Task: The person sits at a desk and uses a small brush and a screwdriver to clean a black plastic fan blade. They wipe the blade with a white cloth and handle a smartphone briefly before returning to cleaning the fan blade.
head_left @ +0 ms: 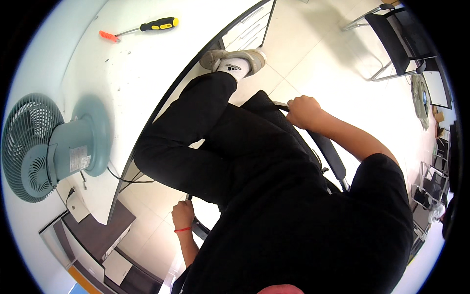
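Observation:
I sit in a black office chair, its right armrest (329, 156) showing beside my body. My right hand (304, 111) is closed round a dark front part of the chair on that side. Lower left, my left hand (183, 214), with a red cord (183, 229) at the wrist, is closed at the front of the left armrest (199, 228). What lies inside its fingers is mostly hidden. Neither hand touches the white desk (147, 63). On it lie a screwdriver (159, 24) with a black and yellow handle, and a small orange-red piece (107, 36) touching its tip.
A grey-green fan (73, 142) stands on the desk at the left, its cable (128, 180) hanging over the edge. My crossed legs (196, 117) are beside the desk edge. White drawers (248, 27) stand beyond my shoe, and a black chair (391, 39) is far right.

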The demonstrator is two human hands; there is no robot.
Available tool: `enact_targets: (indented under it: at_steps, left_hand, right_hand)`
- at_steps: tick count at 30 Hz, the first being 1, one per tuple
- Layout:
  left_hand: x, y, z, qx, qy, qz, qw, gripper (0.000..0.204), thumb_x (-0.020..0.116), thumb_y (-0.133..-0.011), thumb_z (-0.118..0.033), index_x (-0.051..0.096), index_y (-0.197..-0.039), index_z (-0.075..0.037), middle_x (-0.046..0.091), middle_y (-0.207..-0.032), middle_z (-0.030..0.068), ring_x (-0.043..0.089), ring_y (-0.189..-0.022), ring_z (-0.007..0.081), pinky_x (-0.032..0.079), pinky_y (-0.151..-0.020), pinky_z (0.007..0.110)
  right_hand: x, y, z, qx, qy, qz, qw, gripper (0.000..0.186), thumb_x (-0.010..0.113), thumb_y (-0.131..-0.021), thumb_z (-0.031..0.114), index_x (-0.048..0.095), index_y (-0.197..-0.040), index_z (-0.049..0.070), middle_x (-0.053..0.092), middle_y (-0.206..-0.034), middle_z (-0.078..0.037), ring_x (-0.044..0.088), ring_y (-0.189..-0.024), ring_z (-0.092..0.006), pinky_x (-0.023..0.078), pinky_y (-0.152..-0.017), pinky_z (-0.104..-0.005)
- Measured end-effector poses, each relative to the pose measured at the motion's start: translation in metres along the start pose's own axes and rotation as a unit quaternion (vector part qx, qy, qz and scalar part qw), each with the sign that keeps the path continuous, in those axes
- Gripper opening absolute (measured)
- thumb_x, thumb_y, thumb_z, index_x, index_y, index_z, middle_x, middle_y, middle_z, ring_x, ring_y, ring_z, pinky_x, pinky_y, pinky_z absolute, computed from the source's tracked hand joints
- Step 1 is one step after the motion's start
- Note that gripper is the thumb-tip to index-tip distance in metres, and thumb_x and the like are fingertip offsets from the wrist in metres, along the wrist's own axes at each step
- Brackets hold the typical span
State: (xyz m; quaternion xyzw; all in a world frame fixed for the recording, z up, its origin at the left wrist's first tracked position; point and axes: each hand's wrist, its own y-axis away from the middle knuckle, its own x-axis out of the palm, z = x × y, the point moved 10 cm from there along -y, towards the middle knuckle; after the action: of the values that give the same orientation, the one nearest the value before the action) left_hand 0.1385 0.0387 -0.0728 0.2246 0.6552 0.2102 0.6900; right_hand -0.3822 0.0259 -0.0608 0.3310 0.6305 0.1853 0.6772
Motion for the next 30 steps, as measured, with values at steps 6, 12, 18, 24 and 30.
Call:
enact_targets:
  at_steps: [6,12,18,24,30]
  left_hand:
    - [-0.03,0.039,-0.009,-0.018,0.136,-0.015,0.99,0.05,0.054,-0.096,-0.023,0.049,-0.141,-0.003,0.059,-0.126,0.0278,0.061,-0.109,0.0447,0.051,-0.092,0.05]
    - [0.014,0.15,-0.002,-0.062,0.26,-0.201,0.943,0.085,0.062,-0.084,-0.011,0.02,-0.157,-0.006,0.03,-0.156,0.0273,0.032,-0.143,0.0488,0.033,-0.115,0.051]
    - [0.06,0.173,0.002,-0.266,0.267,-0.194,0.906,0.099,0.071,-0.073,-0.008,0.02,-0.158,-0.012,0.051,-0.138,0.023,0.06,-0.112,0.0448,0.05,-0.094,0.05]
    - [0.03,0.183,-0.002,-0.206,0.276,-0.225,0.912,0.095,0.072,-0.074,-0.011,0.023,-0.156,-0.009,0.055,-0.13,0.0239,0.061,-0.11,0.0457,0.053,-0.089,0.051]
    - [0.032,0.186,0.008,-0.194,0.329,-0.24,0.893,0.085,0.07,-0.081,-0.019,0.028,-0.153,-0.008,0.055,-0.128,0.0219,0.062,-0.108,0.0424,0.053,-0.085,0.052]
  right_hand:
    - [-0.056,0.092,-0.038,0.039,-0.198,-0.128,0.971,0.061,0.052,-0.096,0.035,0.039,-0.145,0.0,0.066,-0.11,-0.025,0.065,-0.103,-0.0413,0.051,-0.092,-0.049]
    - [0.01,0.191,-0.069,0.006,-0.183,-0.275,0.944,0.085,0.064,-0.089,0.017,0.014,-0.157,0.007,0.029,-0.155,-0.029,0.032,-0.142,-0.0449,0.028,-0.119,-0.0527]
    - [0.1,0.177,-0.079,0.057,-0.332,-0.237,0.911,0.07,0.058,-0.084,0.01,0.034,-0.15,0.007,0.062,-0.081,-0.025,0.063,-0.076,-0.0433,0.049,-0.069,-0.0502]
    - [0.132,0.179,-0.086,-0.002,-0.325,-0.221,0.92,0.073,0.056,-0.087,0.008,0.025,-0.152,-0.006,0.04,-0.148,-0.034,0.045,-0.134,-0.0475,0.035,-0.114,-0.0486]
    - [0.113,0.179,-0.073,0.049,-0.357,-0.137,0.923,0.07,0.067,-0.091,0.032,0.035,-0.143,-0.001,0.06,-0.106,-0.028,0.059,-0.091,-0.0392,0.048,-0.081,-0.0465]
